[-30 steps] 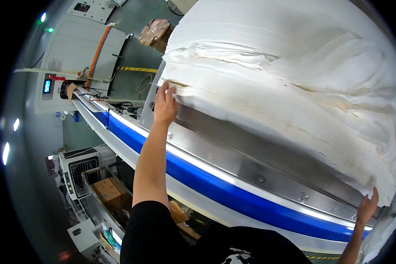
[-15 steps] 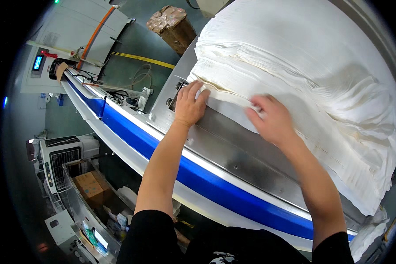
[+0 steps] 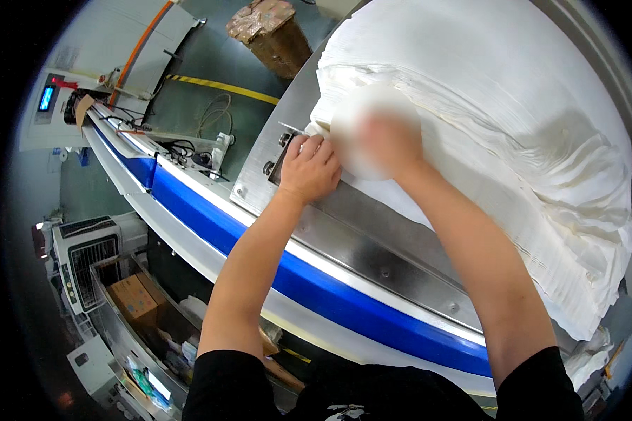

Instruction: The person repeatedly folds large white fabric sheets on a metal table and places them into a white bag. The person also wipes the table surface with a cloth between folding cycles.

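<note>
A large heap of thin white fabric layers (image 3: 470, 77) lies on the metal table, stacked with ragged, rippled edges. My left hand (image 3: 310, 168) is at the near left corner of the heap, beside a small metal bracket (image 3: 277, 163). Its fingers are curled over the edge of the fabric, and the thumb is hidden. My right hand (image 3: 393, 144) is over the near edge of the layers, just right of the left one. A round blurred patch covers its fingers, so what they touch does not show.
A steel ledge (image 3: 372, 252) and a long blue rail (image 3: 316, 295) run along the table's near side. Beyond the left end stand a brown taped carton (image 3: 277, 42) and a white machine cabinet (image 3: 98, 42). At lower left is a metal bin (image 3: 112, 309) holding a cardboard box (image 3: 137, 298).
My right hand has moved left and away from me, closer to the left hand. The left hand stays at the fabric's corner with its fingers more curled. The view has shifted slightly.
</note>
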The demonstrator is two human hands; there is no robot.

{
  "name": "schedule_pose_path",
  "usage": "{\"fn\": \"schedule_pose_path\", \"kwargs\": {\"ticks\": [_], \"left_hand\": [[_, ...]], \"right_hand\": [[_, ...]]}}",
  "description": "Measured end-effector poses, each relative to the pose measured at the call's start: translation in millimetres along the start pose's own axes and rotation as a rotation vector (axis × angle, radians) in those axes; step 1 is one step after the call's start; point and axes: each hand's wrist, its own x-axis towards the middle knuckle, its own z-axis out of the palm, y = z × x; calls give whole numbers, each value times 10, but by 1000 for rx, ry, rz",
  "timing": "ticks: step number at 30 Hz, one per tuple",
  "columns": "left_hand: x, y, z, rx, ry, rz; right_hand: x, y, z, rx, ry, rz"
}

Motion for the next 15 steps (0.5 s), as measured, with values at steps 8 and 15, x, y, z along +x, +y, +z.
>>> {"fn": "schedule_pose_path", "kwargs": {"ticks": [8,15], "left_hand": [[175,-83,-202,-97,-317,174],[707,282,-533,228,-781,110]], "right_hand": [[-1075,-200,-319,71,94,287],[-3047,1394,-1470,-60,-166,819]]}}
